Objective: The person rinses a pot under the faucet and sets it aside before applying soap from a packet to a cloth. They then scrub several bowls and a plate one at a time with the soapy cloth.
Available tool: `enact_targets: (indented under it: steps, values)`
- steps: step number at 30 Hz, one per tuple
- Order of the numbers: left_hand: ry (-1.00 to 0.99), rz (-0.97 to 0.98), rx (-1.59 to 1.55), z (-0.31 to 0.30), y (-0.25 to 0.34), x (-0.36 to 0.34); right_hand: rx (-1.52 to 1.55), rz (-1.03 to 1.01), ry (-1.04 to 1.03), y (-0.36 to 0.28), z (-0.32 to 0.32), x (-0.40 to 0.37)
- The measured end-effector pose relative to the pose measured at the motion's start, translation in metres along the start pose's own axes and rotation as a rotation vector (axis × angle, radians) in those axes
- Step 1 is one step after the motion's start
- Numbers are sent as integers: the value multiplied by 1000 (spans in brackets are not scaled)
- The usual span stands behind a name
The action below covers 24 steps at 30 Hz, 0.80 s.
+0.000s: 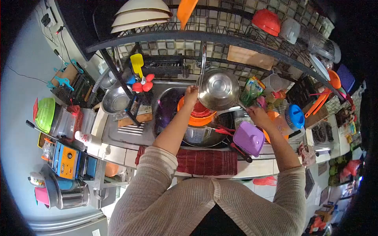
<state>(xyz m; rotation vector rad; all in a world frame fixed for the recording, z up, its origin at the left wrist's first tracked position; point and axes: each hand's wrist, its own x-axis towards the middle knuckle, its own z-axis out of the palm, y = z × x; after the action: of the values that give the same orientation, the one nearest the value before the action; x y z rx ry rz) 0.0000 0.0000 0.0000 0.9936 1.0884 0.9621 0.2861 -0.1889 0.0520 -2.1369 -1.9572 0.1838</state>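
Note:
A round steel pan [219, 89] is held up over the sink, beside the faucet [203, 59]. My left hand [191, 95] has its fingers closed at the pan's left rim. My right hand [258, 116] is wrapped round the end of the pan's handle. Below the pan, an orange basin [193, 119] with a red colander-like piece [201, 111] sits in the sink. A clear measuring jug [195, 134] stands in front of it. The purple lid [249, 138] lies near my right forearm.
A black dish rack [220, 38] spans overhead, carrying white bowls [141, 13] and a red bowl [266, 22]. On the left drainboard is a metal bowl [119, 101]. A blue-lidded container [294, 117] stands at the right. The front edge bears a dark red cloth [208, 161].

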Motion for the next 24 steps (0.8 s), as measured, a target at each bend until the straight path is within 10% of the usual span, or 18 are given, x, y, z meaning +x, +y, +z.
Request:
enact_targets:
  steps: [3, 6, 8, 17, 19, 24]
  values:
    - [-25, 56, 131, -1, -6, -7, 280, 33, -164, -12, -19, -6]
    - [-310, -135, -708, -18, 4, -8, 694, 243, -469, -45, -44, -2]
    - [-270, -152, -725, -34, 1, -9, 792, 289, -681, -59, -47, 2]
    - [0, -202, -794, -66, -4, -30, 598, 217, -508, -58, -54, 19]
    - [-20, -221, -781, -74, -19, -17, 617, 219, -912, -55, -66, 24]
    - [-54, -462, -764, -75, -14, -33, 909, 239, -889, -61, -58, 32]
